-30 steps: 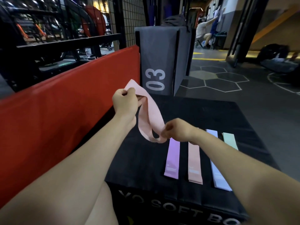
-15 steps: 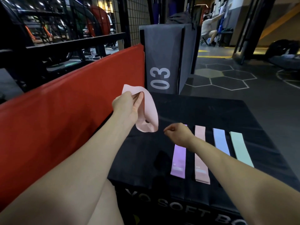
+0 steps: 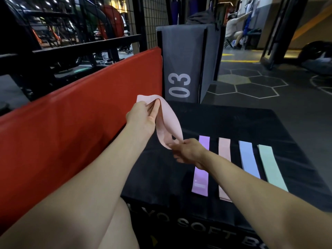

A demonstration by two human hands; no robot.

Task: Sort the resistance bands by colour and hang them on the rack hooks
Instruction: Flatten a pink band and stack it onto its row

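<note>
A pale pink band (image 3: 168,123) hangs as a loop in the air above the black soft box (image 3: 224,121). My left hand (image 3: 143,115) pinches its upper end. My right hand (image 3: 186,150) pinches the bottom of the loop. Flat on the box lie a purple band (image 3: 202,169), a second pink band (image 3: 224,150), a blue band (image 3: 248,159) and a mint green band (image 3: 271,166), side by side; my right forearm crosses the purple and pink ones. No hooks can be made out.
A red padded mat (image 3: 71,123) stands along the left of the box. A grey box marked 03 (image 3: 185,69) rises behind it. A black wire rack (image 3: 89,33) with gym gear fills the upper left. A person sits far back.
My right hand, which had let go of the loop half a second ago, has come back up and taken its lower end again. The left hand holds the top throughout.
</note>
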